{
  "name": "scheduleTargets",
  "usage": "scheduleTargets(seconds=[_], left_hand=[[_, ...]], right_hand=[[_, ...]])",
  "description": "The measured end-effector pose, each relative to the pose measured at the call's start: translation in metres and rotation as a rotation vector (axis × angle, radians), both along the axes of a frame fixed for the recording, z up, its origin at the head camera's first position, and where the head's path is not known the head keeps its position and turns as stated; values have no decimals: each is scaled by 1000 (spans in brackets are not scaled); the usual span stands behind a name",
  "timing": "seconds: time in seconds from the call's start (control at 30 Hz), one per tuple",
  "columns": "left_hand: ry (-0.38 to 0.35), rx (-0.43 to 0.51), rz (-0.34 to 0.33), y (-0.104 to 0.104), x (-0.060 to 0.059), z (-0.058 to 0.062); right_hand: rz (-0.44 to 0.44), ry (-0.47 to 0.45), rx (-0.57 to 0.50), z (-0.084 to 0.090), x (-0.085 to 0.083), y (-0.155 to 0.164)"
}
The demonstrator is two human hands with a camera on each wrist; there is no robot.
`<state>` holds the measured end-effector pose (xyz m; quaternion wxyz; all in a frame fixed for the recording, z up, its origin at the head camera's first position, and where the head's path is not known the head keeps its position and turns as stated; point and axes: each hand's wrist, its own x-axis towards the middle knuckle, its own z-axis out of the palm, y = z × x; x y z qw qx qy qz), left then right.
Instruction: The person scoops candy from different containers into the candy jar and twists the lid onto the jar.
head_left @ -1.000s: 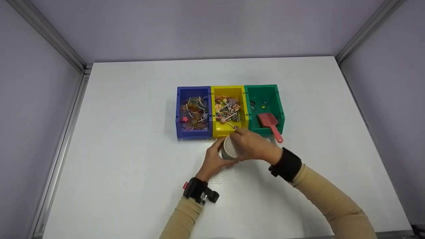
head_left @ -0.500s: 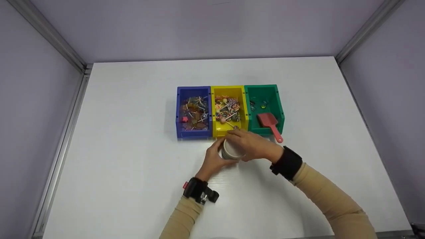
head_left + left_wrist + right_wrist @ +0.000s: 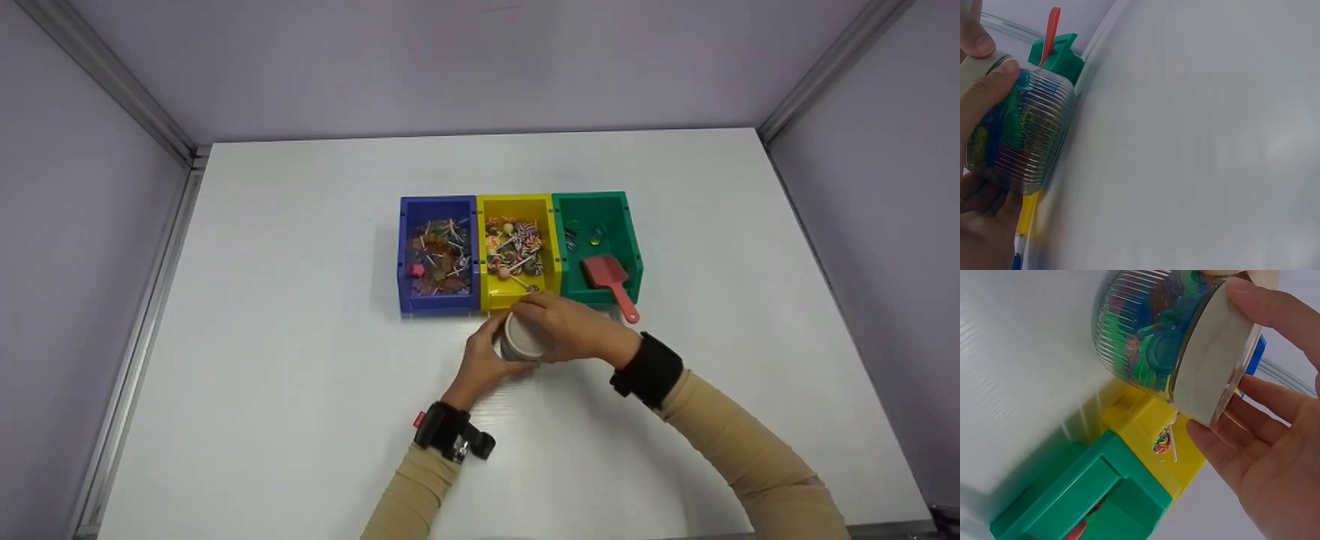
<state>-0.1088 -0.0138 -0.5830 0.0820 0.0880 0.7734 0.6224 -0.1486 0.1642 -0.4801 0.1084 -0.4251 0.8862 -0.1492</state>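
Note:
A clear ribbed glass jar (image 3: 1036,126) with colourful pieces inside stands on the table, just in front of the yellow bin. My left hand (image 3: 481,364) grips the jar's body, thumb on the near side and fingers round the far side. On top sits a pale lid (image 3: 1210,357), seated on the jar's rim. My right hand (image 3: 574,328) holds this lid from the right, fingertips and thumb spread round its edge. In the head view, that hand covers part of the lid.
Three joined bins stand behind the jar. The blue bin (image 3: 439,303) and yellow bin (image 3: 517,202) hold lollipops and wrapped sweets. In the green bin (image 3: 589,202) are a few small pieces and a red scoop (image 3: 609,274), its handle over the front edge.
My right hand has shifted a little to the left over the lid and its fingers have changed their hold. My left hand and the jar have stayed in place.

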Motion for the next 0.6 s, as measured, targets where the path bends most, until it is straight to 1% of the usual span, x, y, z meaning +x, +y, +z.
scheduleTargets(seconds=[0.2, 0.33, 0.6], left_hand=[[7, 16, 5, 1, 0, -1], [17, 23, 2, 1, 0, -1], [33, 0, 2, 2, -1, 1]], right_hand=[[-35, -16, 9, 0, 2, 1], [-73, 1, -3, -2, 4, 0], [-217, 15, -12, -5, 11, -4]])
